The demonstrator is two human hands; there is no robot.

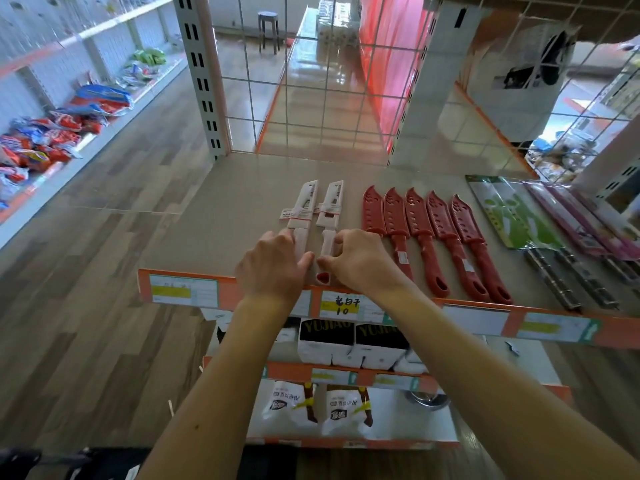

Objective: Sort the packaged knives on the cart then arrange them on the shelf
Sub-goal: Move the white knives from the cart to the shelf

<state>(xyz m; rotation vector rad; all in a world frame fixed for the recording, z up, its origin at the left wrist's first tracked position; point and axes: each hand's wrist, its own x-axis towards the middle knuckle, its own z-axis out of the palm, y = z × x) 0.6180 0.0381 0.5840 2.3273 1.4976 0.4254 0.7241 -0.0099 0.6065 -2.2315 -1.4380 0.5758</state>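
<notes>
I observe the left white knife (306, 206) and right white knife (331, 202) side by side on the shelf (221, 209), long axes pointing away, handles nearest me. Left hand (273, 263) grip is clamped on the left handle, right hand (360, 259) on the right handle. The red knives (422, 223) lie just beside, rightward.

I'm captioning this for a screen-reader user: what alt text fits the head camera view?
The left hand pinches the handle of the left white knife and the right hand that of the right white knife, both packaged and lying side by side on a store shelf. Five red sheathed knives lie in a row to their right.
</notes>
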